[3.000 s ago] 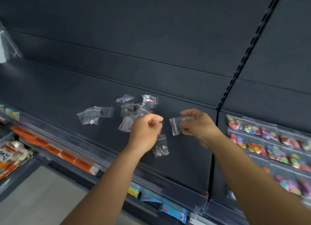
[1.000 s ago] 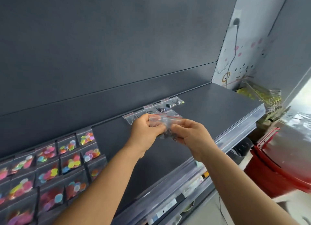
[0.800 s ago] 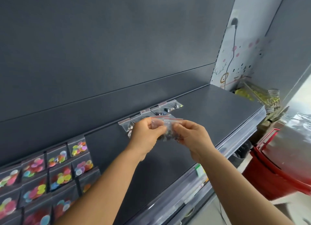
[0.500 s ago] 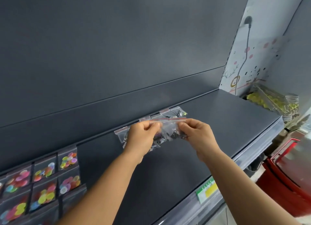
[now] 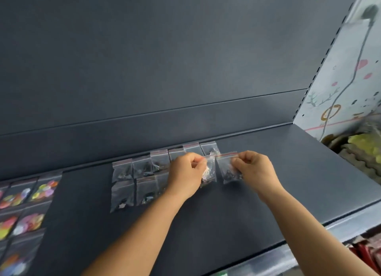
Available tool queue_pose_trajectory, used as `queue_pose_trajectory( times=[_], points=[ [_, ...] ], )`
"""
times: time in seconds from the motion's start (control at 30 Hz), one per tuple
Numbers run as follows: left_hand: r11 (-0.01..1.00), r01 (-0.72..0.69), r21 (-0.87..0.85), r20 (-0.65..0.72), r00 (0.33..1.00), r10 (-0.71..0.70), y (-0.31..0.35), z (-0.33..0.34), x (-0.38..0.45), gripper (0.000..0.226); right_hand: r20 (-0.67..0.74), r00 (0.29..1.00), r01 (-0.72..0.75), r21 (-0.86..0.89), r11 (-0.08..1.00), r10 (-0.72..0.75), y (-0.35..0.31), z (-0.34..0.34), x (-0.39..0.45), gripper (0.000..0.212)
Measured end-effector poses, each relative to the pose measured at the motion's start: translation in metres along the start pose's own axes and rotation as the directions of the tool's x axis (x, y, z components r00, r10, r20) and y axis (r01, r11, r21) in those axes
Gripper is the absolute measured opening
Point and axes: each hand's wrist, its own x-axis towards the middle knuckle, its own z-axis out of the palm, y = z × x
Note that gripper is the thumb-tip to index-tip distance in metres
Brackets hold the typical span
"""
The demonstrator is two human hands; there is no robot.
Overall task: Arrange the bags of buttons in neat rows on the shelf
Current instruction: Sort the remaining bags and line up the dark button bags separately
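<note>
Small clear zip bags of dark buttons (image 5: 142, 168) lie in two rows at the back of the dark grey shelf (image 5: 226, 218). My left hand (image 5: 185, 174) pinches the top of one clear bag (image 5: 208, 172) with pale buttons, which hangs just above the shelf. My right hand (image 5: 254, 170) pinches a second bag (image 5: 227, 168) with dark buttons beside it. Both held bags hang in front of the right end of the back row (image 5: 209, 147). The left hand hides part of the rows.
Bags of bright coloured buttons (image 5: 22, 201) lie in rows at the shelf's left. The shelf's back panel (image 5: 165, 69) rises behind. Yellow packaged goods (image 5: 358, 145) sit past the shelf's right end, below a decorated wall with a hanging cord (image 5: 350, 79).
My hands have drawn apart, so the bags held together now hang as two separate bags. The view has shifted, showing both rows of dark-button bags.
</note>
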Motion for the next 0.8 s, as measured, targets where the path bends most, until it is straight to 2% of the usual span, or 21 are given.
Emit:
queue_pose_trajectory(
  times=[0.2, 0.23, 0.33, 0.4, 0.47, 0.57, 0.67, 0.8],
  points=[
    [0.957, -0.021, 0.289, -0.062, 0.997, 0.041, 0.007, 0.022, 0.006, 0.016, 0.116, 0.993, 0.046, -0.127, 0.991, -0.031, 0.01, 0.002, 0.018, 0.004],
    [0.933, -0.027, 0.359, -0.077, 0.995, 0.059, 0.007, 0.022, 0.008, 0.019, 0.127, 0.991, 0.066, -0.171, 0.983, -0.045, 0.01, 0.003, 0.02, 0.006],
    [0.837, -0.068, 0.544, -0.105, 0.983, 0.148, 0.008, 0.019, 0.007, 0.032, 0.144, 0.979, 0.176, -0.274, 0.946, -0.141, 0.014, 0.001, 0.025, 0.031],
    [0.799, -0.136, 0.586, -0.063, 0.975, 0.212, 0.007, 0.018, 0.003, 0.034, 0.192, 0.955, 0.279, -0.337, 0.899, -0.224, 0.015, -0.004, 0.025, 0.03],
    [0.761, -0.232, 0.606, 0.039, 0.964, 0.263, 0.006, 0.021, -0.004, 0.032, 0.303, 0.911, 0.384, -0.377, 0.843, -0.28, 0.017, -0.007, 0.024, 0.023],
    [0.727, -0.287, 0.623, 0.153, 0.957, 0.247, 0.002, 0.026, -0.011, 0.03, 0.414, 0.856, 0.471, -0.374, 0.799, -0.31, 0.023, -0.005, 0.022, 0.019],
    [0.708, -0.273, 0.651, 0.177, 0.962, 0.208, -0.004, 0.027, -0.012, 0.029, 0.413, 0.836, 0.513, -0.361, 0.779, -0.36, 0.025, 0.0, 0.022, 0.015],
    [0.695, -0.259, 0.671, 0.161, 0.966, 0.205, -0.005, 0.028, -0.014, 0.029, 0.349, 0.861, 0.492, -0.392, 0.778, -0.369, 0.023, 0.002, 0.022, 0.017]
  ],
)
